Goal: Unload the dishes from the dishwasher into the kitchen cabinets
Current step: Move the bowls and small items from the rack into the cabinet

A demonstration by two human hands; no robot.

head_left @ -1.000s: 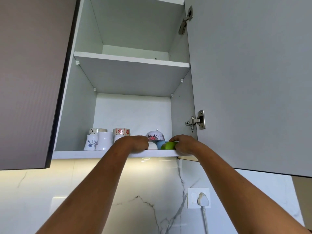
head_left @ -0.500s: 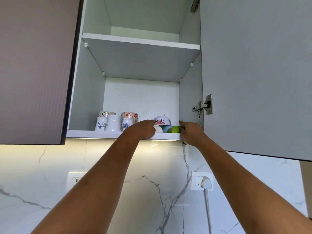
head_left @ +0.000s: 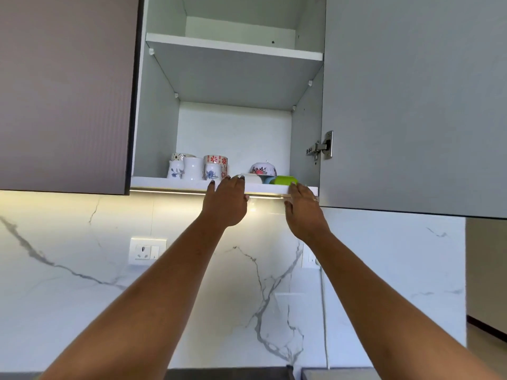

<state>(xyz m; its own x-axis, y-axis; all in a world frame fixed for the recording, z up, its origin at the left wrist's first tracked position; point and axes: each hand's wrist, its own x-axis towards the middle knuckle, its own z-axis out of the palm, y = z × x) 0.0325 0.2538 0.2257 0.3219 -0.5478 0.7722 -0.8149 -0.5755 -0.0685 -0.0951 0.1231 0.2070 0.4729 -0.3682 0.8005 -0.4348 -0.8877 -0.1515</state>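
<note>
Lime-green plastic bowl (head_left: 284, 180) sits front-right on the white cabinet shelf (head_left: 164, 182). My left hand (head_left: 226, 202) and right hand (head_left: 303, 208) lie spread at the shelf edge, holding nothing. Likely light, tough; I'd grip its rim.

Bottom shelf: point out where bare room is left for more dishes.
Bare: the strip between the left cabinet wall and the mugs, and the front edge before them. Crowded: the right half, with white bowl, green bowl and floral pot packed together.
</note>
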